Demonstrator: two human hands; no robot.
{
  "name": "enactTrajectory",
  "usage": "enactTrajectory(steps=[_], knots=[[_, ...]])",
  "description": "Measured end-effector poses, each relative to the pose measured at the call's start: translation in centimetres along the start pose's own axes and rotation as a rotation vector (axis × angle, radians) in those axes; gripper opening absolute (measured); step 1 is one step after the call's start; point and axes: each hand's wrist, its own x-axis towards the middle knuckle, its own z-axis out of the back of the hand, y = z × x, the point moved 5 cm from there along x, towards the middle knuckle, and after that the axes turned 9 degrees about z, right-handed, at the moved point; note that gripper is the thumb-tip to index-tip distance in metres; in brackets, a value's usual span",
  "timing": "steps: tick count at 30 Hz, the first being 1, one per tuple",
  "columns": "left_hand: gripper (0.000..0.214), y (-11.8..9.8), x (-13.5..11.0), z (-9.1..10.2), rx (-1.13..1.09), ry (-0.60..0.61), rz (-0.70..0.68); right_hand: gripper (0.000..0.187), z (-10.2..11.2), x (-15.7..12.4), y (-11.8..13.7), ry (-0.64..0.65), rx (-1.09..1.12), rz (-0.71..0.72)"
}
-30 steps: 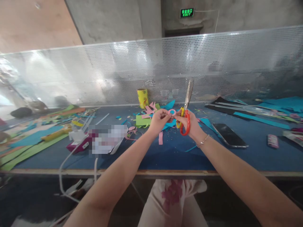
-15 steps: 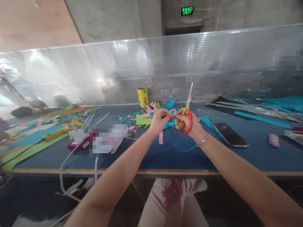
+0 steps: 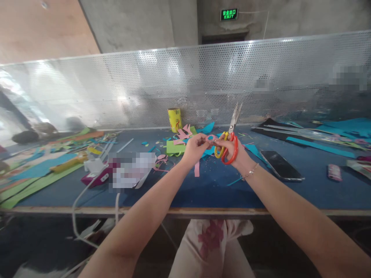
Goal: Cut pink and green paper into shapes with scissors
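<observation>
Over the middle of the table, a small pink paper ring (image 3: 215,137) is pinched between the fingertips of both hands. My left hand (image 3: 196,150) is closed on the ring's left side. On its right side, the thumb and a finger of my right hand (image 3: 241,159) meet it. Scissors (image 3: 232,126) with one red and one yellow handle loop hang on my right hand, blades pointing up and slightly parted, cutting nothing. Beneath and behind the hands lie pink paper scraps (image 3: 183,134), a green paper piece (image 3: 175,146) and blue paper. The fingers cover part of the ring.
A yellow tube (image 3: 174,120) stands near the perforated metal screen (image 3: 162,85). To the right lie a black phone (image 3: 281,165) and a pink eraser-like block (image 3: 334,172). At left are coloured paper strips (image 3: 49,165) and a purple power strip (image 3: 100,177) with white cables.
The scissor blades have opened a little and tilted slightly right. The pink ring has turned and looks flatter between the fingers. Both hands stay in nearly the same place.
</observation>
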Motion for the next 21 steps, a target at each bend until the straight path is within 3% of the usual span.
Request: enactTrajectory(steps=[6,13,21], knots=[[0.012,0.13,0.07,-0.09,-0.039,0.001,0.044,0.034,-0.13,0.02,0.18,0.010,0.009,0.005],[0.010,0.17,-0.04,-0.28,-0.007,0.025,0.026,0.029,-0.43,-0.31,0.41,0.099,-0.074,0.006],[0.008,0.10,-0.14,-0.28,0.020,0.035,0.005,0.027,-0.64,-0.58,0.71,0.101,-0.088,-0.006]])
